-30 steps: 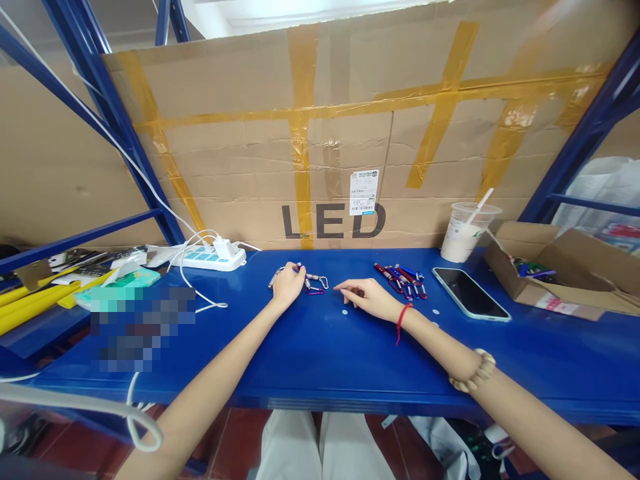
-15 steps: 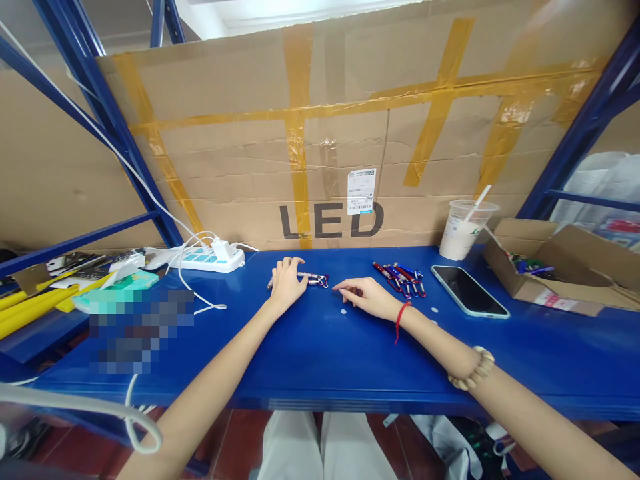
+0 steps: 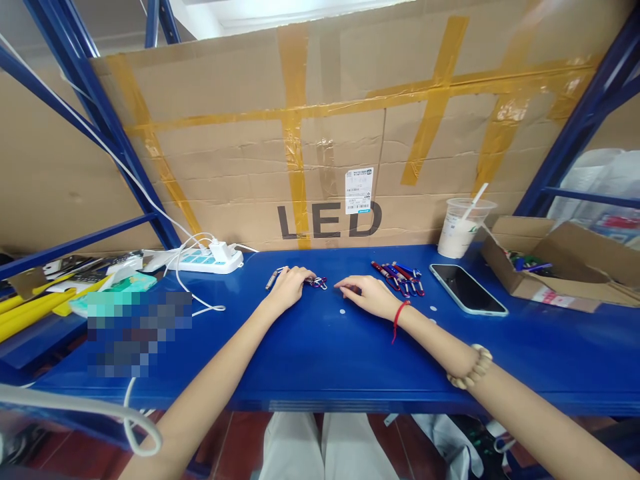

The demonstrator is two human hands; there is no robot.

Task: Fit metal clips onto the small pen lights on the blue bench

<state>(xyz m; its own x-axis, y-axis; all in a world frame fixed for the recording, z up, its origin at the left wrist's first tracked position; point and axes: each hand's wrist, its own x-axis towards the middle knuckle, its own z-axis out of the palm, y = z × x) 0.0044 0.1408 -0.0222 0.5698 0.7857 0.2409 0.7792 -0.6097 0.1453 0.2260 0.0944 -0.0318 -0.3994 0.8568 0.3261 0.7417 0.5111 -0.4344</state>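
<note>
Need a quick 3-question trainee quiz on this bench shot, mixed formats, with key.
1. True or false: the left hand rests on a small cluster of keychain lights.
2. What lies between the pile of red and blue keychains and the open cardboard box? A) phone B) scissors C) tape roll
3. What stands against the cardboard wall, behind the phone?

Key: 1 true. 2 A. 3 a plastic cup with a straw.

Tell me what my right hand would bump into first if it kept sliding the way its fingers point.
Probably the small keychain lights lying by your left hand. Your right hand points left across the blue shelf, with only bare surface between, as far as the view shows.
</note>
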